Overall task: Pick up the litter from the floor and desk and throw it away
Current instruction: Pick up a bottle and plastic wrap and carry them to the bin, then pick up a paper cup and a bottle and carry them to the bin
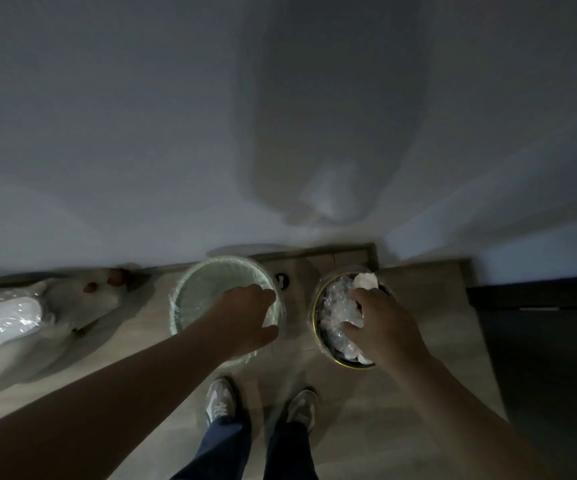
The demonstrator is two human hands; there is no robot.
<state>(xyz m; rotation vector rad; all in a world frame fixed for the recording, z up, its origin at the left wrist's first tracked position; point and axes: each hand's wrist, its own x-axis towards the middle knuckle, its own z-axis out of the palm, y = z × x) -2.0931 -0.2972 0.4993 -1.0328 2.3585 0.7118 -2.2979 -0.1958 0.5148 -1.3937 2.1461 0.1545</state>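
Two bins stand on the wooden floor by the wall. The pale green bin has a clear liner. The dark bin with a gold rim is heaped with crumpled clear plastic litter and a white paper scrap. My left hand hangs over the green bin's right rim, fingers and thumb curled round something pale; whether that is litter or the liner I cannot tell. My right hand is on top of the heap in the dark bin, thumb and fingers curled into the crumpled plastic.
A large white bundle with shiny plastic wrap lies on the floor at the left. A small black round thing sits between the bins. A dark surface lies at the right. My shoes stand just behind the bins.
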